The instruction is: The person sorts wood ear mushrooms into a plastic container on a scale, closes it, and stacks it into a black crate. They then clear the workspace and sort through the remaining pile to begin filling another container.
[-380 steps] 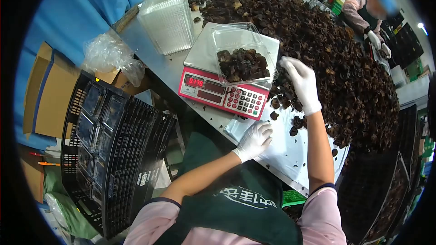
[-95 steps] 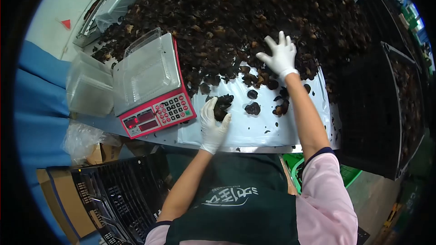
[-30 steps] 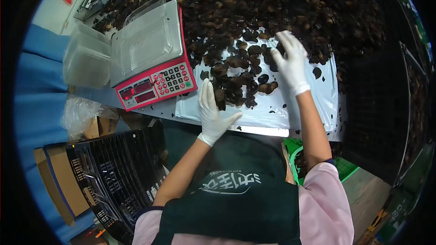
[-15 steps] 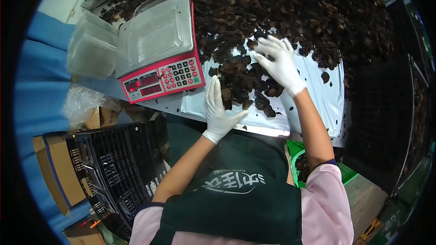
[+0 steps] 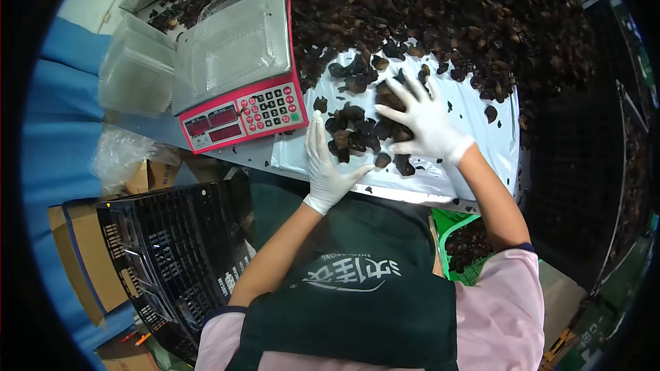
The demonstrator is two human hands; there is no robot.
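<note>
Dark, curled wood ear mushrooms (image 5: pixel 352 128) lie in a small loose cluster on a white plastic sheet (image 5: pixel 485 141). My left hand (image 5: pixel 328 173), in a white glove, rests at the cluster's near left edge, thumb out and fingers stretched together. Over the cluster's right side is my right hand (image 5: pixel 430 122), also gloved, palm down with fingers spread; its fingertips reach onto some mushrooms and partly hide them. Beyond both hands spreads a large heap of the same mushrooms (image 5: pixel 440 7). Left of the sheet stands a red digital scale (image 5: pixel 237 113) bearing a clear plastic tray (image 5: pixel 237 51).
A stack of clear plastic trays (image 5: pixel 137 72) stands left of the scale. Below it are a crumpled plastic bag (image 5: pixel 120 154), black crates (image 5: pixel 172 247) and a cardboard box (image 5: pixel 77 261). A green basket (image 5: pixel 474 273) holds mushrooms under the table's front edge. Dark crates (image 5: pixel 567 178) flank the right.
My right hand has come down and its fingers have spread wider. The mushrooms near it are scattered differently, with more white sheet showing toward the heap. My left hand stays nearly in place.
</note>
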